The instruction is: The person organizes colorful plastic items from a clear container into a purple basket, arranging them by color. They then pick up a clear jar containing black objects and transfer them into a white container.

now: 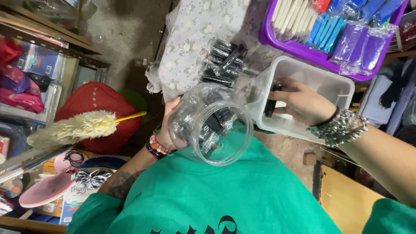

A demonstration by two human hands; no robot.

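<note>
Over by the lap, a clear plastic jar [211, 125] is being cradled by the left hand [170, 125], fingers wrapped around it, mouth tipped near. A black tube [271, 104] is being pinched upright by the right hand [301, 102] inside the white bin [320, 82]; it's probably best fed in end-first.

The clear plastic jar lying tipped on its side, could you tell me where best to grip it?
Grip the clear plastic jar around its wide body from the left, as the left hand does: its open mouth faces the person, so the rounded wall behind the rim offers the steadiest hold.
</note>
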